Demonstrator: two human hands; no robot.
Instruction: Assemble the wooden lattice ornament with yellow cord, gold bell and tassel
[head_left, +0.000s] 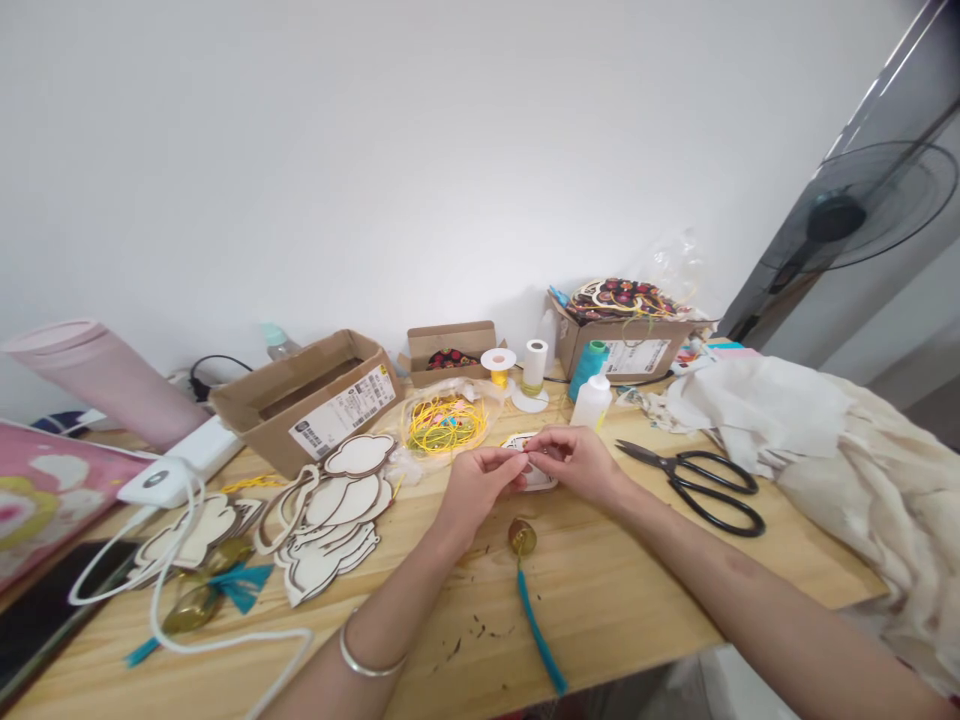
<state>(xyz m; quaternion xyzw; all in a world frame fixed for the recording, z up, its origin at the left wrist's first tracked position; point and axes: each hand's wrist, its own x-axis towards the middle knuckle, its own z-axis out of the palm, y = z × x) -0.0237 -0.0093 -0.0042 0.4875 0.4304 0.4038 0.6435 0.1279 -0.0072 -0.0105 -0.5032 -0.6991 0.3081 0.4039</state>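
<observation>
My left hand (484, 485) and my right hand (576, 462) meet over the middle of the table, thumbs and forefingers pinched close together. What lies between the fingertips is too small and too covered to make out. Right under them sits a pale, dark-edged wooden piece (538, 481), mostly hidden by the hands. Nearer to me lies a brass-coloured bell (523, 537) with a teal tassel (537, 632) trailing from it. Black-handled scissors (694, 480) rest open to the right, beside my right forearm. A white bottle (592, 402) stands just behind my right hand.
Cloud-shaped wooden pieces (337, 540) lie piled at left, near more bells (193, 608) and a white cable (240, 640). Yellow cord (448, 424), thread spools (534, 368) and cardboard boxes (330, 405) line the back. Pale cloth (847, 470) covers the right side.
</observation>
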